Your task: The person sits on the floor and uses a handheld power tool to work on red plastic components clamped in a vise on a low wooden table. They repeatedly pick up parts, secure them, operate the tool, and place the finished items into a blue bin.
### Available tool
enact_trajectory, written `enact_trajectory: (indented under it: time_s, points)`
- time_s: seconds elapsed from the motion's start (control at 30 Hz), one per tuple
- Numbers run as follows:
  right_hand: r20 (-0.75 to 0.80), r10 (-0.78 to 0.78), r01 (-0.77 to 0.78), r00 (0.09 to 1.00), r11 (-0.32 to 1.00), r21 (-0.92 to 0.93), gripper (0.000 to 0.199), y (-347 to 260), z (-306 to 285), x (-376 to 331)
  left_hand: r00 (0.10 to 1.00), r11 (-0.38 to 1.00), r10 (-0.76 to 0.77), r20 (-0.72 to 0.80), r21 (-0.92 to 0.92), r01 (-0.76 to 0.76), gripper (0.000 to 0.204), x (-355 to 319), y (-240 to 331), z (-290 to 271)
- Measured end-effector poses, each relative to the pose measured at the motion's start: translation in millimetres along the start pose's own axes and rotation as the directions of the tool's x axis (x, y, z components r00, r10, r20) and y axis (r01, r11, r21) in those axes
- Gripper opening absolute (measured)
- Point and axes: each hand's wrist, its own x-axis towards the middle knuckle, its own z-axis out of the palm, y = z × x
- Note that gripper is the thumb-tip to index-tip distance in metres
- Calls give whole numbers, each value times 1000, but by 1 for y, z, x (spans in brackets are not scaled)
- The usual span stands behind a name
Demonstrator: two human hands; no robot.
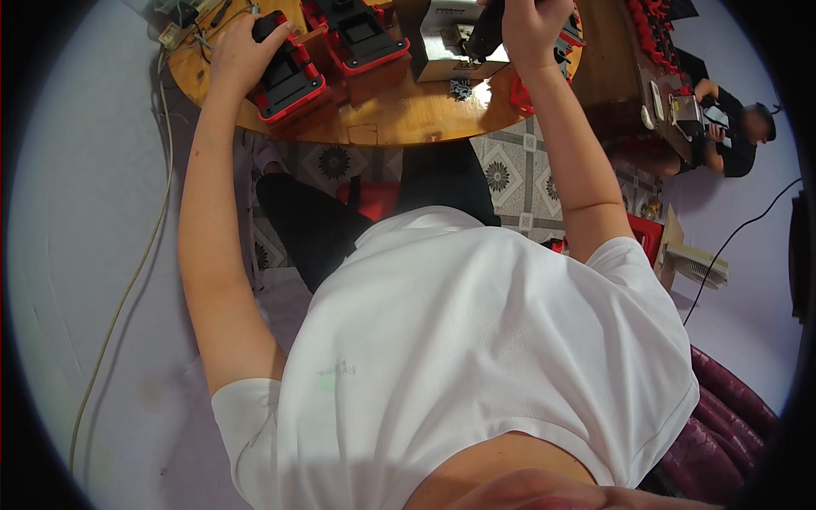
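At the far left of the table, my left hand (pixel 242 55) is closed over the upper end of a red-and-black plastic case (pixel 291 87), thumb across a rounded black part. Farther right, my right hand (pixel 535 30) grips a black handheld tool (pixel 486 34), partly cut off by the upper edge. The tool's lower end slants into an open white cardboard box (pixel 438 68); its exact kind cannot be made out. Small metal pieces show inside the box. A second red-and-black case (pixel 367 42) lies between my hands.
A small pile of screws (pixel 461 89) lies by the box on the wooden table (pixel 399 127). More red-and-black parts (pixel 521 93) are near my right wrist. At the far right a person (pixel 727 127) in black sits by another table. A cable (pixel 127 297) hangs along the left wall.
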Motion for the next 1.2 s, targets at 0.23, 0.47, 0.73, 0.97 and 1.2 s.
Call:
enact_trajectory:
  time_s: [0.23,0.47,0.73,0.97,1.2]
  points:
    - [16,-152,123,988,856,502,39,-47,102,20,1000,998,-22,-17,53,23,66,1,-15,3]
    - [34,-32,2,999,756,654,46,-57,184,-4,998,803,60,-1,-593,-49,37,-10,34,-23]
    - [75,-162,94,984,828,553,44,-48,198,-8,1000,895,1,-24,-445,-11,43,-18,27,-27]
    - [172,-256,96,951,775,625,43,-44,214,-14,1000,969,-10,-23,-246,4,52,-17,6,-10]
    - [148,40,-126,988,758,640,39,-57,149,4,994,995,-50,100,85,41,62,12,-43,19]
